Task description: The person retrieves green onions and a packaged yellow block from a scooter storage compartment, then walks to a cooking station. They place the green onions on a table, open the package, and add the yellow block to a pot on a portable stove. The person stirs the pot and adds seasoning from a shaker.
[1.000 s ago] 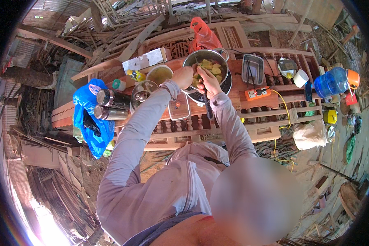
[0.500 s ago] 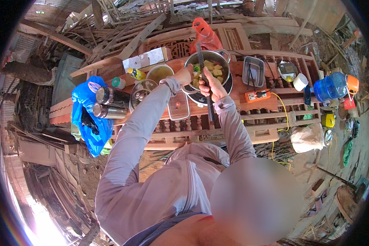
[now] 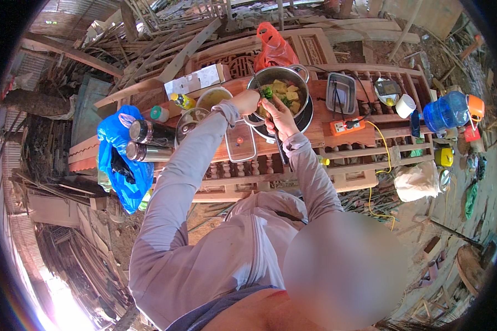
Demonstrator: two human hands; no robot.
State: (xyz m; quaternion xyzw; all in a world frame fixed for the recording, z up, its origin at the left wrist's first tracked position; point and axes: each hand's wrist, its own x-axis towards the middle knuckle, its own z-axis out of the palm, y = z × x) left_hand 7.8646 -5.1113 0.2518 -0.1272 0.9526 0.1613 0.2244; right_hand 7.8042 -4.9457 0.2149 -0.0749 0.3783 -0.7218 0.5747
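The steel pot (image 3: 281, 94) of yellow chunks sits on the wooden surface (image 3: 320, 118), heavy and rigid (best gripped by its side handles). Over its near rim, the left hand (image 3: 247, 102) pinches soft, limp greens (image 3: 268, 94); the right hand (image 3: 280, 116) closes around a thin dark utensil.

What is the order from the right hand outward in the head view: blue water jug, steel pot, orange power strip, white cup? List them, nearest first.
From the right hand:
1. Steel pot, right at the hand, just beyond it.
2. Orange power strip, to its right on the wooden top.
3. White cup, farther right.
4. Blue water jug, farthest right.
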